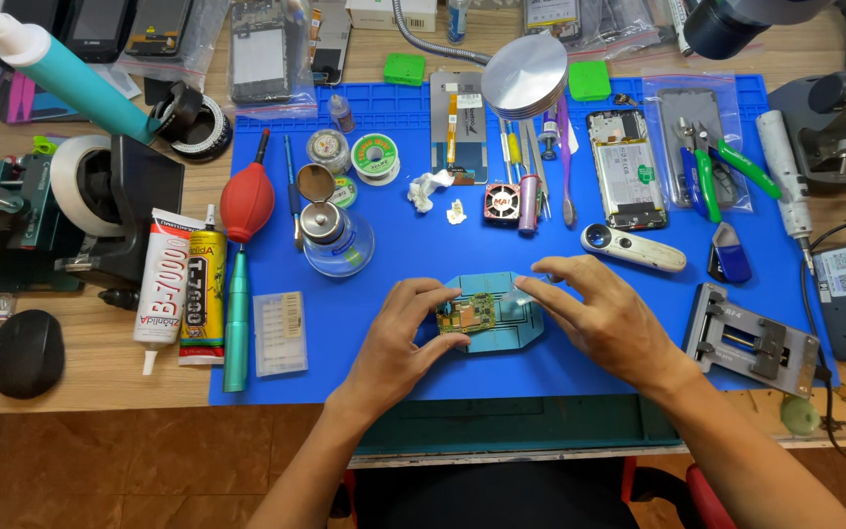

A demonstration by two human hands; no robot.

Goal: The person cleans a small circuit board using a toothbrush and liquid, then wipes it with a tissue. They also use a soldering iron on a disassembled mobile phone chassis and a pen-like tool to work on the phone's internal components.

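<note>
On the blue repair mat (394,353), the left hand (399,338) pinched a small circuit board (469,313) over the teal holder (521,333), not yet clamped, while the right hand (604,318) hovered with fingers spread.

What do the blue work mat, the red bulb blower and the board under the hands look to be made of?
Blue work mat: probably silicone or rubber, matte, with moulded compartments along its far edge. Red bulb blower: soft rubber by its look, smooth with a dull sheen. Circuit board, pinched by the left hand: rigid laminate, greenish with gold-coloured metal parts. The right hand rests beside it.
</note>
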